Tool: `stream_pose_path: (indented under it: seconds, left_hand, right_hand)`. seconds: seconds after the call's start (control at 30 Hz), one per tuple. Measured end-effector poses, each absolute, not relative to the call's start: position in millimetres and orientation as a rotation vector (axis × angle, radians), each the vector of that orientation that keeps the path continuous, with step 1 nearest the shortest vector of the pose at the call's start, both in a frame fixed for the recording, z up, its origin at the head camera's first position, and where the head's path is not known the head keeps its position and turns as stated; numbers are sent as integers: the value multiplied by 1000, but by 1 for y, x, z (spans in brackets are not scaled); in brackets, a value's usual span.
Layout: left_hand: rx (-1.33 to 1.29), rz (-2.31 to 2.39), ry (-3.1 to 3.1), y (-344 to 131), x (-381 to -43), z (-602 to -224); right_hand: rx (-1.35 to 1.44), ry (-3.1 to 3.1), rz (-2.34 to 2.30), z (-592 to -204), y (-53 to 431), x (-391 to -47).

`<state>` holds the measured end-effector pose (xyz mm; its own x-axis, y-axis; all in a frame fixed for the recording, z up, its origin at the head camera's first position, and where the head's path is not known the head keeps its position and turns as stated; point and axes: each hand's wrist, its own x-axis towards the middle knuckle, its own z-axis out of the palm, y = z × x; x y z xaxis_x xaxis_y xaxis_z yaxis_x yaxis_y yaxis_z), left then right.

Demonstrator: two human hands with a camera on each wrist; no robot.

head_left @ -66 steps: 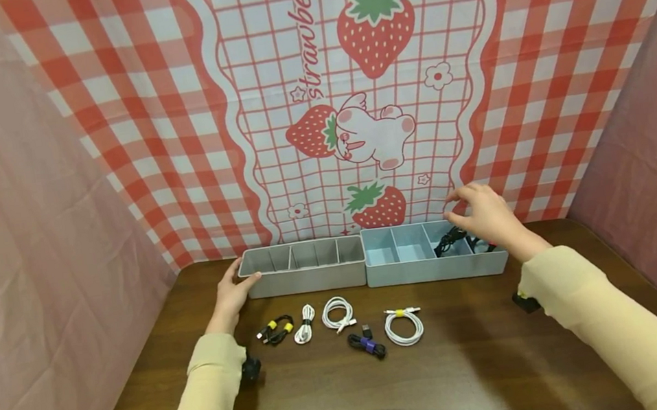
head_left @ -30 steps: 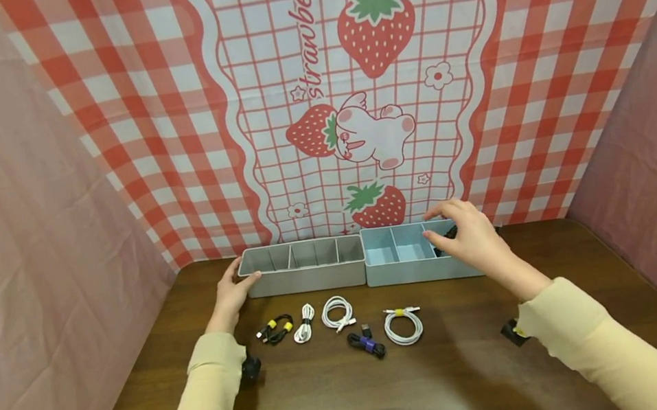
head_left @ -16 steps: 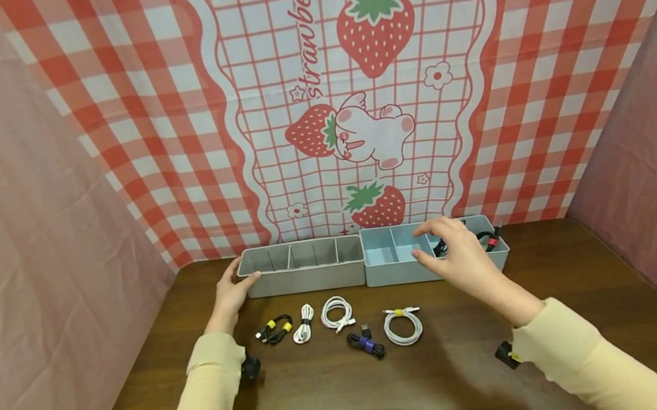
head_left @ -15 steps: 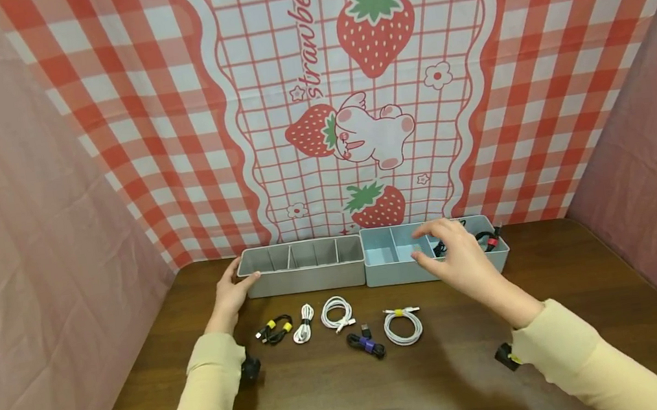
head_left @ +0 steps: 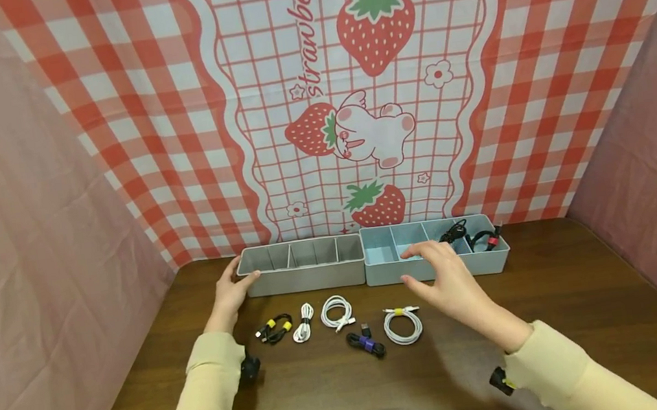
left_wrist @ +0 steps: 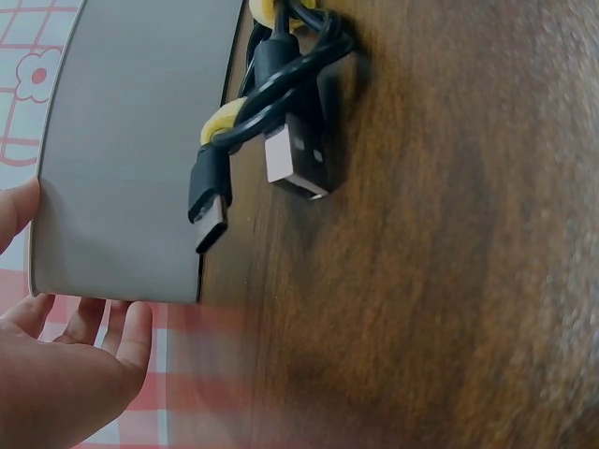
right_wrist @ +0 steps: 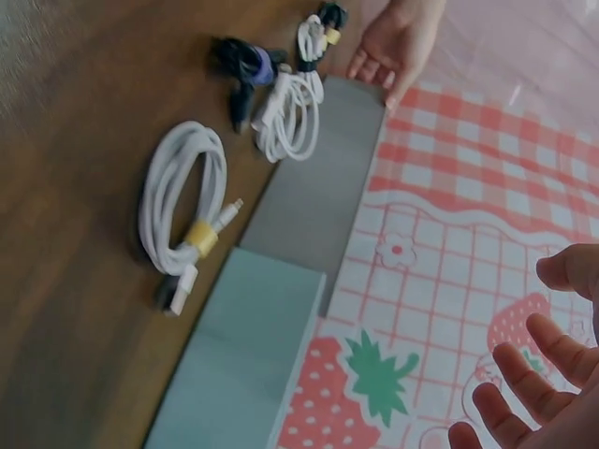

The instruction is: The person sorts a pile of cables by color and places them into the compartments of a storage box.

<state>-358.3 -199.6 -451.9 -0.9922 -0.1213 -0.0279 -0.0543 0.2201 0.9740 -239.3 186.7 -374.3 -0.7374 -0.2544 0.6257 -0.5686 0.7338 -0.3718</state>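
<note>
A person's left hand (head_left: pixel 231 297) is left of the middle in the head view. Its grip is pinching the left end of a long gray box (head_left: pixel 307 279), with the thumb on the front edge and the other fingers round the end. The gray box sits at the back of the brown counter (head_left: pixel 330 405), with its right end just beside a blue box (head_left: pixel 387 273).

The right hand (head_left: pixel 451 286) is right of the middle, in front of the blue box. Its grip is spread, with a gap between the thumb and the fingers. The right wrist view also shows these fingers spread, at the lower right.

The blue box has four parts in a row. A black cord (head_left: pixel 453 232) lies in the third part from the left. A black cord with a red bit (head_left: pixel 491 240) is in the last one, and its tip sticks up by the edge.

Five more cords lie near the middle of the frame. From the left, they are a black cord with two yellow bands (head_left: pixel 288 326), a white cord with a dark band (head_left: pixel 304 322), a round white cord (head_left: pixel 344 323), a black cord with a purple band (head_left: pixel 366 345) and a white cord with a yellow band (head_left: pixel 401 311). The last is nearest the right hand.

A red and white strawberry cloth (head_left: pixel 376 25) hangs behind, at the top.
</note>
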Motion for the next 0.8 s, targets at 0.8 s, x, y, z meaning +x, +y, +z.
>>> stream_pose_path:
  seconds: [0.8]
  left_hand:
    - [165,-1895,-2439,-201,-359,-453]
  right_hand:
    - [715,-2538,766,-424,155,-229]
